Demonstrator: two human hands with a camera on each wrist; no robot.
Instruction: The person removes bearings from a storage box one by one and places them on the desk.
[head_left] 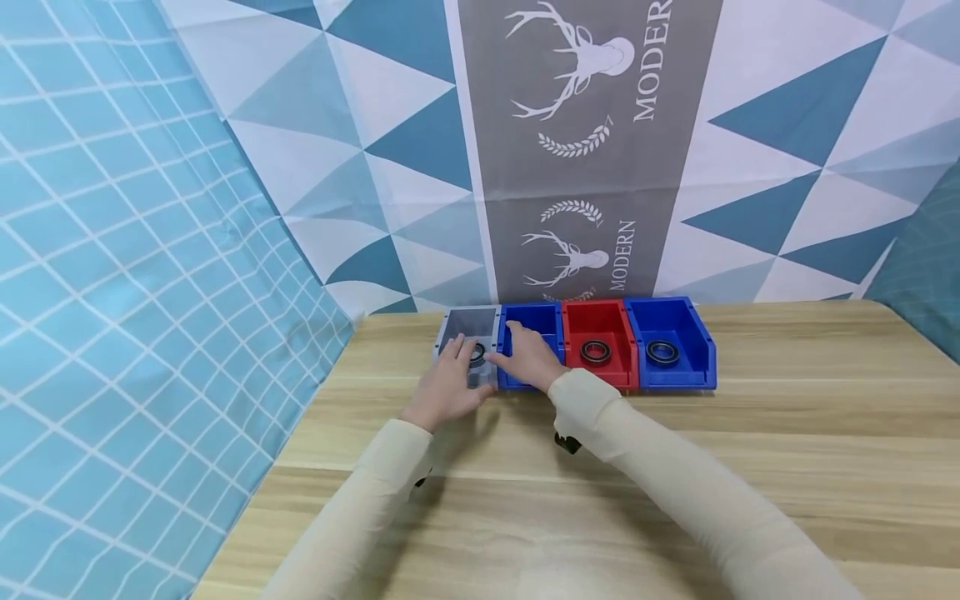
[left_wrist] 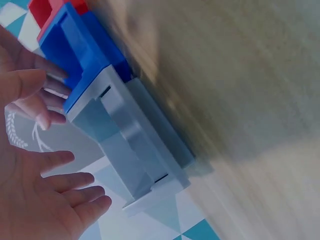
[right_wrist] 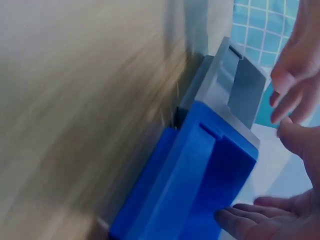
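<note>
Both hands at the grey bin, nothing gripped

Black ring (head_left: 482, 351) sits in the grey bin (head_left: 472, 320), just below the centre of the frame, partly hidden by fingers. Left hand (head_left: 450, 384) is at that bin, right hand (head_left: 529, 357) at the adjoining blue bin (head_left: 542, 318); both grips are released (fingers loosely spread). Handling, estimated: stiff, dense if metal, smooth enough to slip, unlikely to break. Best hold: pinch opposite sides of the outer rim, or hook a fingertip in the bore. Orientation: appears flat, bore facing up; being round, no long axis across its face. The grey bin's front points toward the bottom of the frame.
</note>
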